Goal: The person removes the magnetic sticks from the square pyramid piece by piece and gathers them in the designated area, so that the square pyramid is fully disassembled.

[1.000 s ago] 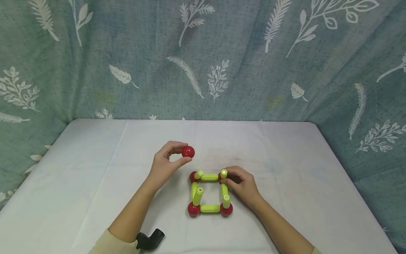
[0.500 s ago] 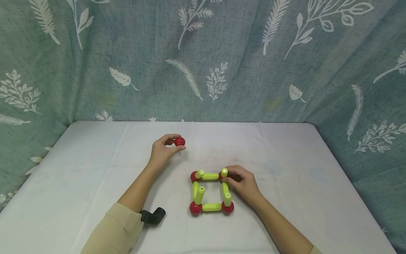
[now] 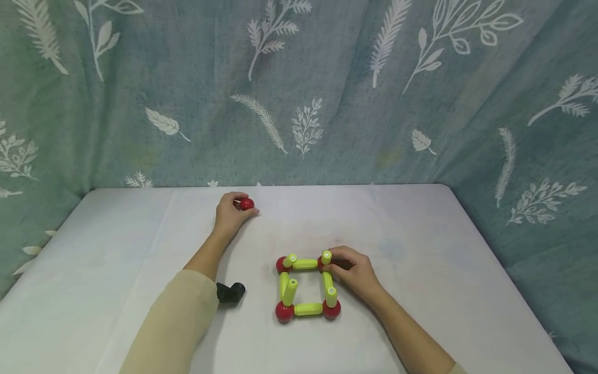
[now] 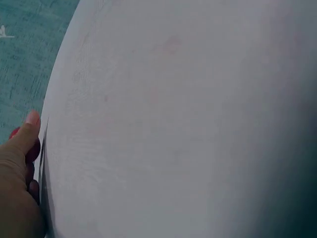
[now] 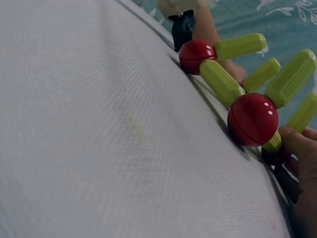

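Observation:
My left hand holds a loose glossy red ball between thumb and fingers, near the table's far edge. In the left wrist view the thumb partly covers this ball. At mid-table lies a square frame of yellow-green rods joined by red balls at the corners. A short rod stands up from each corner, some leaning. My right hand pinches the frame's far right corner, at the ball and the foot of its upright rod. In the right wrist view that corner is partly hidden behind the nearer ball.
A white cloth covers the table. Behind it hangs a green-blue curtain with white leaf prints. A black wrist device juts out from the left sleeve.
My left hand has carried the red ball away from the frame, toward the far edge and leftward. The right hand keeps its hold on the corner. The head view has shifted slightly.

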A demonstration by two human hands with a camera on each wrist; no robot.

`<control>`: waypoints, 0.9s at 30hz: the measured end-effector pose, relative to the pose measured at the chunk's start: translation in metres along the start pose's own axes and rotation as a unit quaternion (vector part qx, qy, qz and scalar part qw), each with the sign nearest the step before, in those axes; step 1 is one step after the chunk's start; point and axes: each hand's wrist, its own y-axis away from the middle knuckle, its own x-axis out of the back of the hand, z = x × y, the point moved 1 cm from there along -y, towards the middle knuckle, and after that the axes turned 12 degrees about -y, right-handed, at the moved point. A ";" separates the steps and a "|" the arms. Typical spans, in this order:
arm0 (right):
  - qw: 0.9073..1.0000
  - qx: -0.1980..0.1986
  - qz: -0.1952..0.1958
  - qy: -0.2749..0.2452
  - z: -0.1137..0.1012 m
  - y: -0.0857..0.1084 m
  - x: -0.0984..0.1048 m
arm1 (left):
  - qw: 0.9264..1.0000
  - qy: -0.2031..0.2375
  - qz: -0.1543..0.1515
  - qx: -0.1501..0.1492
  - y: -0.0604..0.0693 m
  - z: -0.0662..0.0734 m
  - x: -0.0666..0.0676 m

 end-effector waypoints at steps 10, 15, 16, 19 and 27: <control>1.000 -0.003 0.009 0.011 0.002 0.001 0.000 | 0.999 -0.042 0.015 0.005 -0.003 -0.008 -0.008; 1.000 -0.005 0.002 0.010 0.001 0.001 0.002 | 0.999 -0.039 0.016 0.002 -0.001 -0.004 -0.006; 1.000 -0.006 0.002 0.009 0.001 0.001 0.002 | 0.999 -0.039 0.017 0.000 0.000 -0.004 -0.005; 1.000 -0.009 0.006 0.014 -0.001 0.001 0.001 | 0.999 -0.037 0.016 -0.005 0.002 -0.004 -0.004; 1.000 -0.001 0.003 0.018 -0.003 0.001 0.001 | 1.000 -0.009 0.027 0.007 0.010 -0.007 -0.002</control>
